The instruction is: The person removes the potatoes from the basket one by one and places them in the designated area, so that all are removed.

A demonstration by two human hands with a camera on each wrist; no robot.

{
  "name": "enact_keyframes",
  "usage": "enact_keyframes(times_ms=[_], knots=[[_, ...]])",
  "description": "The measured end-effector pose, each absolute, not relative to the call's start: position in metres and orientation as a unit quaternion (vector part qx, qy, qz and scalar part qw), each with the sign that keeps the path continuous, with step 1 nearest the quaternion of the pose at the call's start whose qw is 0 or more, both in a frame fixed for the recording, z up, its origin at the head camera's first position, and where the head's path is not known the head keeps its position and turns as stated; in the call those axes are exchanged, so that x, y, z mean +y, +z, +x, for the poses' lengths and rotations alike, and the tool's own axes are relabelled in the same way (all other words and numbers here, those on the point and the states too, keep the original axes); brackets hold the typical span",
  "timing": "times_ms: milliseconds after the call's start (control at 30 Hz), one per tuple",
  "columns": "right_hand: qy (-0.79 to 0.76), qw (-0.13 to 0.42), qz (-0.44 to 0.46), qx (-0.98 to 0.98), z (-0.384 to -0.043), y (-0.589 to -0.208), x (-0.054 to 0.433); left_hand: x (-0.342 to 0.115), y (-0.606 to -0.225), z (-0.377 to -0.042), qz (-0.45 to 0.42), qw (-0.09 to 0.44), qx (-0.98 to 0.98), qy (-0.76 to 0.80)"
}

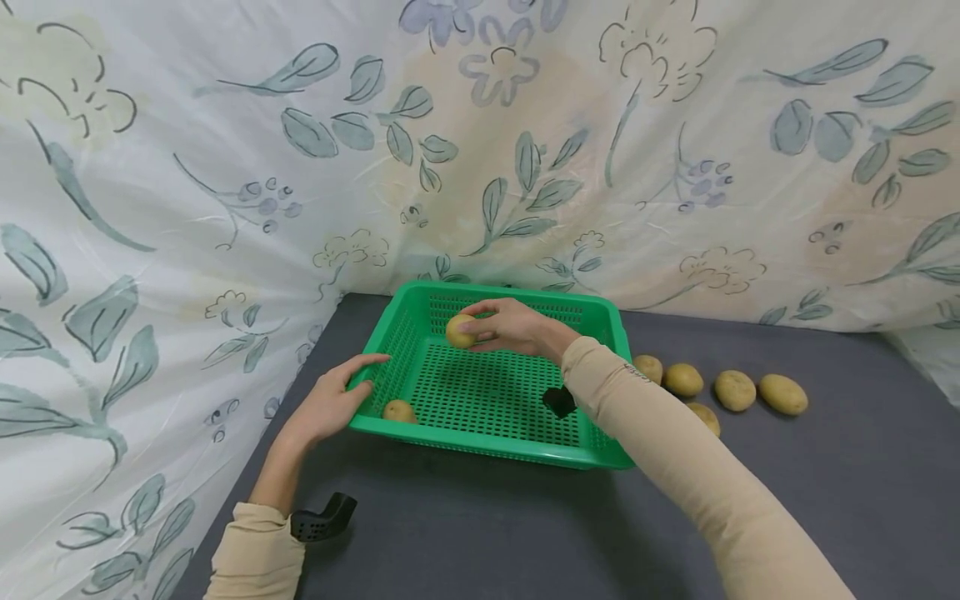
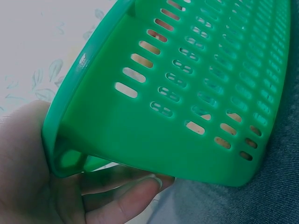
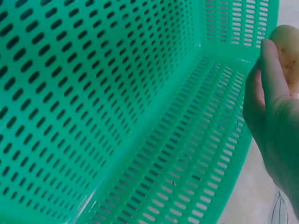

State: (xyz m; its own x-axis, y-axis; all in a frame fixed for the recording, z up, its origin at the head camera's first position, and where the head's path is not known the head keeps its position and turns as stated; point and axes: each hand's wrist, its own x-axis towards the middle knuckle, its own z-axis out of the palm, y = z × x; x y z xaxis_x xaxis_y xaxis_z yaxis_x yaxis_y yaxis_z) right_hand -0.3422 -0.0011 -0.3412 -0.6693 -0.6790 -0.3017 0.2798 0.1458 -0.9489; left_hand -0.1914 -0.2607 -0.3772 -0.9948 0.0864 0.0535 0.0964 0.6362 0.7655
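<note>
A green plastic basket point(image 1: 491, 450) with slotted sides stands on the dark tabletop. My left hand point(image 1: 333, 400) grips its left rim near the front corner; in the left wrist view, the fingers of that hand point(image 2: 88, 196) curl around the corner rim point(image 2: 84, 60). Over the back part of the basket, my right hand point(image 1: 513, 323) pinches a potato point(image 1: 454, 331) between thumb and fingers. The right wrist view shows this potato point(image 3: 287, 53) only partly, at the right edge. Another potato point(image 1: 399, 411) lies inside the basket's front left corner.
Several loose potatoes point(image 1: 734, 391) lie on the dark tabletop point(image 1: 840, 467) to the right of the basket, some partly behind my right sleeve point(image 1: 675, 458). A floral curtain point(image 1: 480, 167) hangs behind the basket and along the left side.
</note>
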Motion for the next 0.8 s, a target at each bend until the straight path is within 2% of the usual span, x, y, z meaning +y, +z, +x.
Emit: enact_keyframes(times_ms=[800], knots=[[-0.658, 0.354, -0.137, 0.651, -0.35, -0.334, 0.048, -0.261, -0.375, -0.19, -0.053, 0.003, -0.906, -0.42]])
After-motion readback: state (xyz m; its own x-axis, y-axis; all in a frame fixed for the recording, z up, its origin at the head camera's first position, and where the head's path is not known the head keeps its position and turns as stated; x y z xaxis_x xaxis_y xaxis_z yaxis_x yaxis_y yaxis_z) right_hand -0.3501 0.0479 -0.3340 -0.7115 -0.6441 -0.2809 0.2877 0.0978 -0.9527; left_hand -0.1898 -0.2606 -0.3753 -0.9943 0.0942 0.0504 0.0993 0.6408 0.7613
